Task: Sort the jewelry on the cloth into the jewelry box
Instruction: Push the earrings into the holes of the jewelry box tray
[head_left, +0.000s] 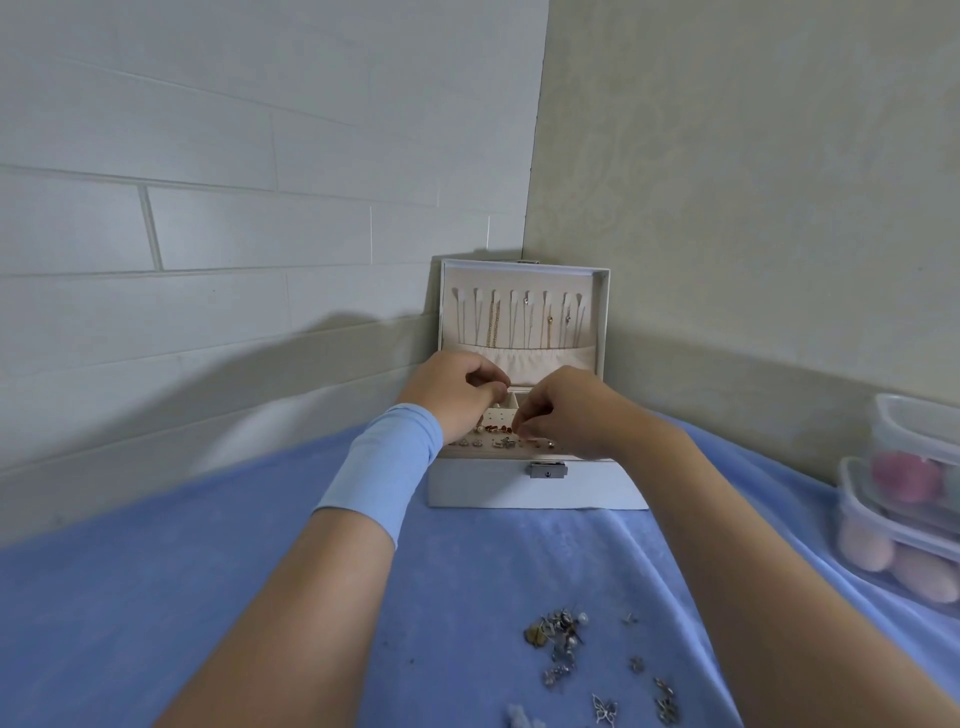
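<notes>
Over the open box (493, 488), back in the corner of the blue cloth (208, 597), both hands hover close together. The left hand (457, 395) has its fingers curled in toward the thumb. The right hand (566, 415) bunches its fingertips just above the earring rows (488, 441) — whether either pinches a piece, I cannot tell. Necklaces (493, 322) hang in the raised lid. Loose jewelry (563, 636) lies scattered on the cloth near the person — well apart from the box. Two clear tubs (904, 467) sit stacked at the right.
</notes>
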